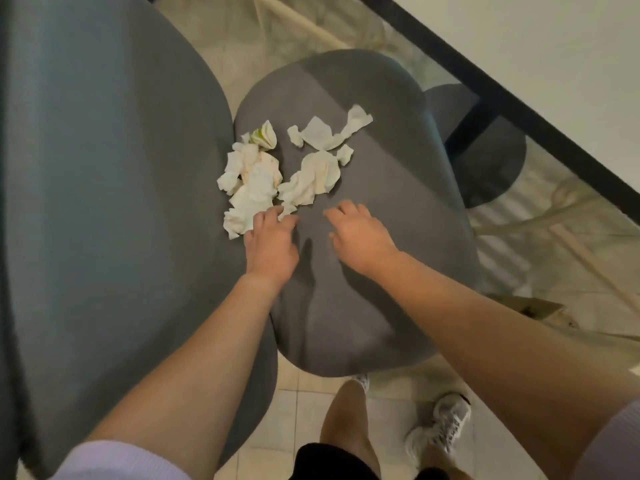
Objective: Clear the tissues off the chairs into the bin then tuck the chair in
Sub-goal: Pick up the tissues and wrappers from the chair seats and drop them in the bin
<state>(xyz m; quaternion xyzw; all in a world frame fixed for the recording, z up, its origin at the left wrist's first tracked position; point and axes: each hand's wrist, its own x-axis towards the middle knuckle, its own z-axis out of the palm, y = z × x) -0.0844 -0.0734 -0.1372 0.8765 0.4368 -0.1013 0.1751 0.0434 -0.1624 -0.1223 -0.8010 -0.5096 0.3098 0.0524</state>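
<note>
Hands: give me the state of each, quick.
Left hand: open, fingertips touching the near edge of the tissues, nothing gripped.
Right hand: open, fingers loosely curled over the chair seat, holding nothing.

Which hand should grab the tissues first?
Probably the left hand. Its fingers already touch the nearest crumpled tissues on the grey chair seat. The right hand hovers open over bare seat, apart from any tissue, so it would have to reach further.
</note>
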